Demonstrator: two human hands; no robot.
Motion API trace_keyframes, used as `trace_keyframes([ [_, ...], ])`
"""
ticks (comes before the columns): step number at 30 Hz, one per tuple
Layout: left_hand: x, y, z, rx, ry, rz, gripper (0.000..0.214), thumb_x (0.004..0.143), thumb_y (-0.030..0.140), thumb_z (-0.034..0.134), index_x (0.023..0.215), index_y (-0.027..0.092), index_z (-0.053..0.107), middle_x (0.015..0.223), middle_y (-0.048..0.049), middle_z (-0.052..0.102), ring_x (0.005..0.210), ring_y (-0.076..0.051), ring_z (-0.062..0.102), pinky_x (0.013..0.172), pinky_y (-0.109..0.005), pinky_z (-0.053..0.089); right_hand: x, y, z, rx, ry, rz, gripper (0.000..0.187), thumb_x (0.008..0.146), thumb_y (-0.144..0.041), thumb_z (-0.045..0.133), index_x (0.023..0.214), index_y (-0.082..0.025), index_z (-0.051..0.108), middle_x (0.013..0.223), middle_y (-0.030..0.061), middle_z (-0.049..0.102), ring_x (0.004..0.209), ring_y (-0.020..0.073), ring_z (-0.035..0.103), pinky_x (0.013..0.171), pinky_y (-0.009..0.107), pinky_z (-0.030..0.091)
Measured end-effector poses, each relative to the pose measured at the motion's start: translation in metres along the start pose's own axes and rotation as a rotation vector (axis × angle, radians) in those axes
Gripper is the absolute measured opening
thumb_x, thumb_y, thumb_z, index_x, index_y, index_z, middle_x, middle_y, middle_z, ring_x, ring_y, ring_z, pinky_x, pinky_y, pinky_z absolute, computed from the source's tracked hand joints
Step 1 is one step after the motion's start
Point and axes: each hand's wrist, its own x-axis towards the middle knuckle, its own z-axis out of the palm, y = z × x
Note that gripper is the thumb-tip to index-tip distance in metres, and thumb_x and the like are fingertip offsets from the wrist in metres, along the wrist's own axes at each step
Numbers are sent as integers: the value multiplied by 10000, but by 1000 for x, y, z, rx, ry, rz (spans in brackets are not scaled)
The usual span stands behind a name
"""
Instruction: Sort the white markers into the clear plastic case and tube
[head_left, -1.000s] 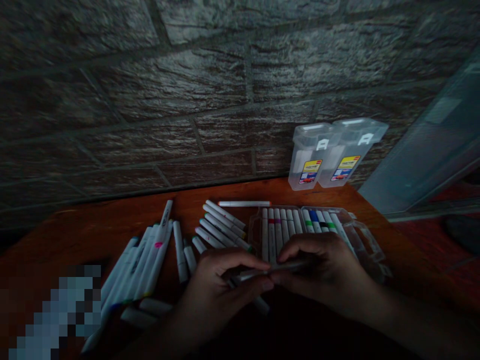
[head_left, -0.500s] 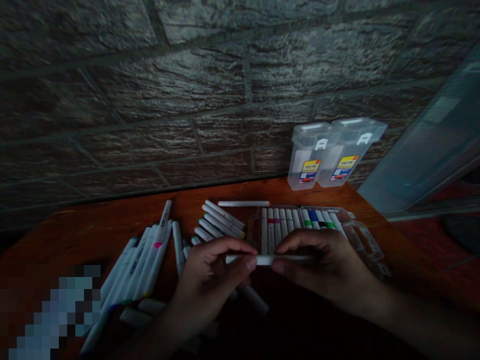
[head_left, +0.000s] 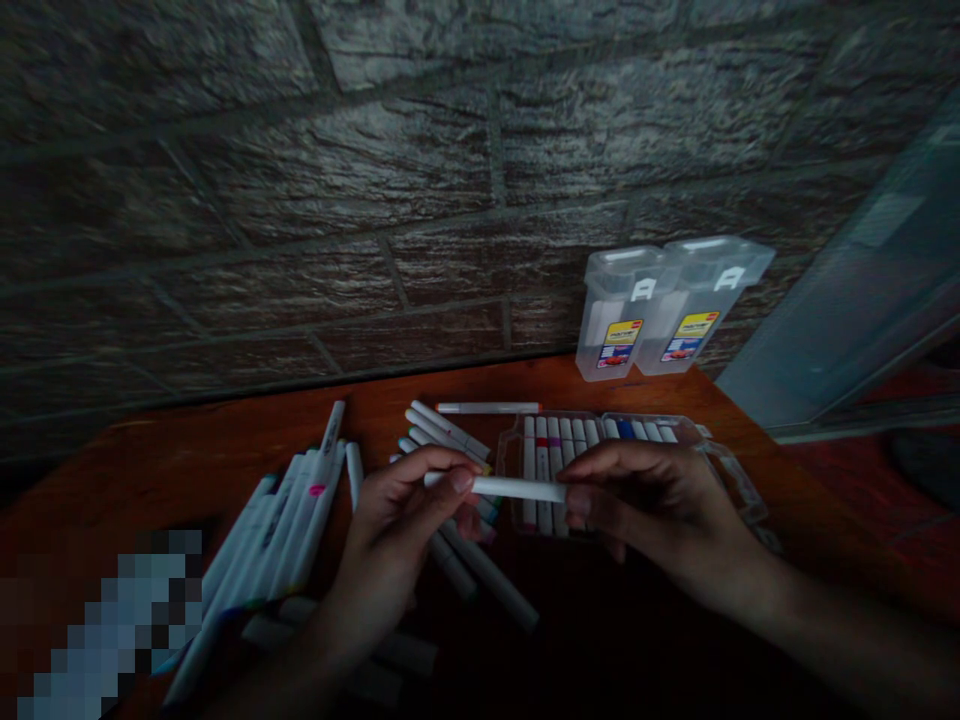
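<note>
A white marker (head_left: pixel 517 489) is held crosswise before the left side of an open clear case (head_left: pixel 510 462). The left hand (head_left: pixel 397 525) pinches it near one end, left of the case; the right hand (head_left: pixel 664 505), nearer the case, pinches the other.

Dim light leaves the lower centre nearly black.

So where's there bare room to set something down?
Bare: the table at far left, between the wall and the left marker pile; also a strip between the wall and the lone orange-ended marker. Crowded: that pile, the marker case, the loose markers by the left hand. The near side is too dark.
</note>
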Motion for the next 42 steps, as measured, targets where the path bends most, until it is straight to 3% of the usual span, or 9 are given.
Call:
trace_keyframes([
  [10,3,1,0,-106,16,9,55,893,237,770,882,186,786,673,21,657,581,-79,619,584,-167,567,0,1,-4,98,-55,-40,127,929,-249,746,1012,-286,834,842,27,799,481,56,624,477,135,514],
  [26,4,3,1,-91,56,22,129,864,281,806,852,158,767,621,24,642,542,-78,604,540,-162,523,-1,-2,-5,113,-42,-37,181,959,-315,725,1106,-316,830,869,35,822,498,70,643,496,161,512],
  [35,4,1,-1,26,49,40,139,885,318,790,866,180,785,576,34,624,525,-73,574,520,-149,519,4,0,-4,67,-4,-63,110,903,-274,782,996,-263,840,816,38,807,498,75,639,495,160,533],
  [42,1,1,1,0,45,39,173,864,321,808,994,207,828,730,-25,771,543,-95,634,538,-192,575,10,3,-6,132,87,-21,188,931,-337,751,837,-179,791,618,-4,691,517,85,624,516,163,533],
])
